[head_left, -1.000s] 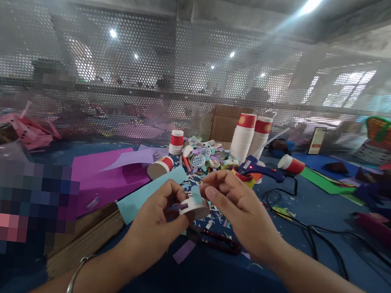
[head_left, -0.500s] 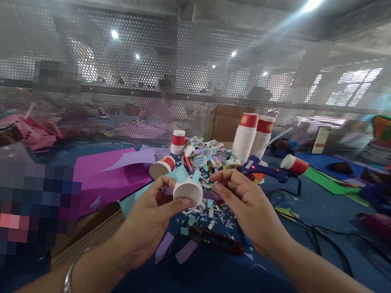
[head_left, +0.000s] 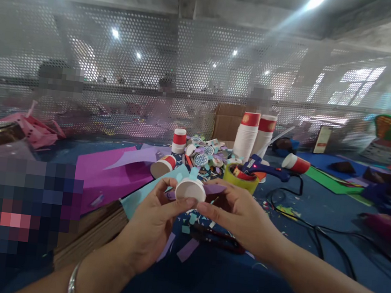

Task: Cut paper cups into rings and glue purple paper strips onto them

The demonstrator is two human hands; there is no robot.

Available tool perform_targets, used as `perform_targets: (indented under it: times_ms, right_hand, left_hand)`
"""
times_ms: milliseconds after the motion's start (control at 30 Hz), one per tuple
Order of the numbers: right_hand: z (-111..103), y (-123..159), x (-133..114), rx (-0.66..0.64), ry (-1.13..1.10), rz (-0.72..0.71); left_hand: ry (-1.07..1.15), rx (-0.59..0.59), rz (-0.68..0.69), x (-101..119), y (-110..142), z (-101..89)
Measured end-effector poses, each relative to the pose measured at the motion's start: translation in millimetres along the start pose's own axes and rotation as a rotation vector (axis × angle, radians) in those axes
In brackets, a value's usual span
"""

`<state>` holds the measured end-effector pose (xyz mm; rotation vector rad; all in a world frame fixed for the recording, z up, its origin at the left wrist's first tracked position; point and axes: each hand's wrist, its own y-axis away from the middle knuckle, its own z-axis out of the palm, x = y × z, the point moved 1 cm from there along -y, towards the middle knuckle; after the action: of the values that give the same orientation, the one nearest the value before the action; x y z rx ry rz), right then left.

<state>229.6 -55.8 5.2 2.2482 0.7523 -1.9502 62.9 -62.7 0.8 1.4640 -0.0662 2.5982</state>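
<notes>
Both hands hold a small white paper cup piece (head_left: 190,189) above the blue table, its round open face turned toward me. Purple and light-blue paper strips stick out from it. My left hand (head_left: 153,226) grips it from the left and below, thumb along its lower edge. My right hand (head_left: 240,215) pinches it from the right, thumb touching the rim. A metal bangle sits on my left wrist.
Red-handled scissors (head_left: 218,239) and paper scraps lie under the hands. Behind are a yellow tape roll (head_left: 241,179), a blue glue gun (head_left: 266,170) with black cable, stacked red-rimmed cups (head_left: 248,136), purple paper (head_left: 107,174), and a perforated screen. Brown card stack (head_left: 90,233) lies left.
The cup piece has been turned from side-on to face me and raised slightly. My right hand has dropped from the top of it to its right rim. The view shifted a little.
</notes>
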Motion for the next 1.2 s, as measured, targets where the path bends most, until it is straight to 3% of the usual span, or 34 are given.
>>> perform_targets:
  times_ms: [133,267,433,533,633,700,800,967,1067,1200]
  right_hand:
    - [-3,0,1,-0.006,0.030,0.009]
    - [-9,-1,-2,-0.127,0.094,0.037]
    - [-12,0,-4,-0.232,0.248,0.072]
    - [-13,-1,-5,-0.248,0.309,0.059]
    - [-22,-4,-8,-0.173,0.389,0.007]
    - [-35,-7,-9,-0.046,0.484,-0.031]
    - [-65,-10,-9,0.199,0.731,-0.117]
    - [-114,-8,-7,0.451,1.292,-0.177]
    - [-129,-6,-2,0.458,1.476,-0.095]
    - [-134,-6,10,0.372,1.508,0.089]
  left_hand:
    - [-0.137,-0.019,0.012,1,-1,-4.6]
    - [-0.333,-0.016,0.051,11,-9,-12.8]
    - [-0.537,-0.232,-0.092,19,-13,-18.3]
    - [-0.654,-0.305,-0.086,17,-14,-20.1]
    - [-0.633,-0.289,-0.096,13,-15,-21.6]
    - [-0.560,-0.251,-0.118,10,-17,-21.8]
    - [-0.445,-0.188,-0.116,8,-19,-20.9]
    - [-0.317,-0.079,-0.067,6,-21,-20.9]
    - [-0.272,-0.062,-0.043,5,-20,-21.6]
    - [-0.239,-0.087,-0.037,6,-19,-20.0]
